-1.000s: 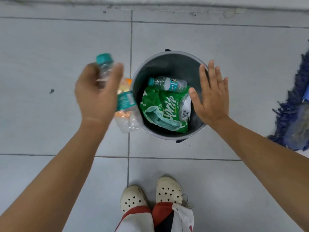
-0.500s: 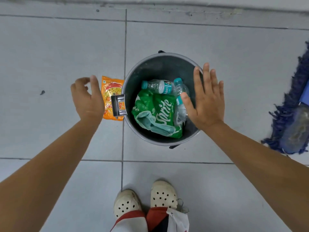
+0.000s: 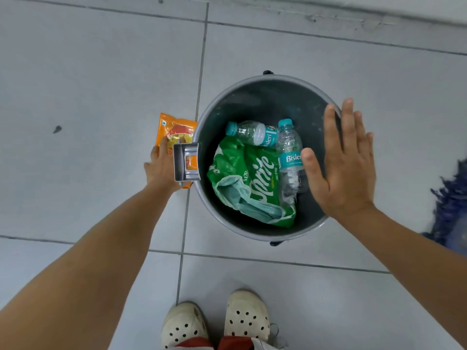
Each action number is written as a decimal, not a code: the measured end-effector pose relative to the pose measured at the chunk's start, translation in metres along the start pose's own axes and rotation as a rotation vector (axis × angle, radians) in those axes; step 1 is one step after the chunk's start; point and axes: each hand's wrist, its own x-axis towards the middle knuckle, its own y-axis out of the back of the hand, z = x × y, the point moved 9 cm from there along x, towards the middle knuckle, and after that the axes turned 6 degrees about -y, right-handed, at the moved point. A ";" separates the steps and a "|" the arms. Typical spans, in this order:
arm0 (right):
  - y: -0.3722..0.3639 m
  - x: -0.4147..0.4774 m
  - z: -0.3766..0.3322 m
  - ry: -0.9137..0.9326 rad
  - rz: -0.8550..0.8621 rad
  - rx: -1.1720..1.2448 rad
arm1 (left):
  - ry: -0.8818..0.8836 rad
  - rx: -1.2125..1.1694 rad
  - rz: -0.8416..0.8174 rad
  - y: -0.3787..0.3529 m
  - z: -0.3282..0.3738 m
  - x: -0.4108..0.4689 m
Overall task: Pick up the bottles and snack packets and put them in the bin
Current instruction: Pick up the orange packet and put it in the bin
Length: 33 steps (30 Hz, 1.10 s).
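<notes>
A grey round bin [image 3: 222,213] stands on the tiled floor. Inside it lie two clear Bisleri bottles with teal caps [image 3: 252,133] [image 3: 289,152] and a crumpled green Sprite wrapper [image 3: 247,183]. An orange snack packet [image 3: 177,127] lies flat on the floor against the bin's left side. My left hand [image 3: 160,166] is down on the packet's near half with a finger laid across it; the bin's metal handle bracket [image 3: 186,161] hides the thumb side, so any grip is unclear. My right hand [image 3: 341,165] hovers flat with fingers apart over the bin's right rim, holding nothing.
A blue mop head [image 3: 452,203] lies on the floor at the right edge. My feet in white clogs [image 3: 214,322] stand just below the bin. A wall base runs along the top. A small dark speck [image 3: 57,129] marks the floor at left.
My left hand let go of a bottle, which now lies in the bin. That hand then dropped to the floor onto the orange packet. My right hand stayed over the rim.
</notes>
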 end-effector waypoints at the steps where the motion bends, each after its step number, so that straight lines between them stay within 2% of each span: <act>1: 0.000 0.000 0.000 -0.001 -0.002 0.001 | 0.027 -0.046 0.006 -0.004 -0.007 -0.001; 6: 0.000 0.001 -0.001 0.002 0.001 -0.002 | -0.165 0.001 0.188 0.003 0.000 -0.004; 10: 0.000 0.002 -0.001 -0.006 0.005 -0.016 | -0.102 -0.075 0.212 0.017 -0.014 -0.008; 13: 0.001 0.000 -0.001 -0.016 -0.002 -0.021 | -0.093 -0.265 0.357 0.064 -0.014 -0.018; 18: -0.001 0.000 0.001 -0.023 -0.020 -0.025 | -0.360 -0.364 0.570 0.163 0.043 -0.065; 20: 0.000 0.000 0.001 -0.026 -0.028 -0.015 | -0.477 -0.373 0.549 0.179 0.079 -0.090; 22: 0.000 0.000 0.001 -0.022 -0.037 0.013 | -0.571 -0.300 0.456 0.176 0.117 -0.113; 26: 0.005 -0.001 0.001 -0.028 -0.024 0.145 | -0.716 0.018 0.218 0.126 0.176 -0.147; 29: 0.008 -0.003 0.003 -0.040 -0.019 0.239 | -0.758 0.310 0.040 0.072 0.190 -0.155; 31: 0.008 -0.003 0.004 -0.053 -0.032 0.263 | -0.745 0.353 0.011 0.059 0.188 -0.154; 33: 0.009 -0.004 0.005 -0.061 -0.047 0.240 | -0.748 0.305 0.049 0.063 0.185 -0.153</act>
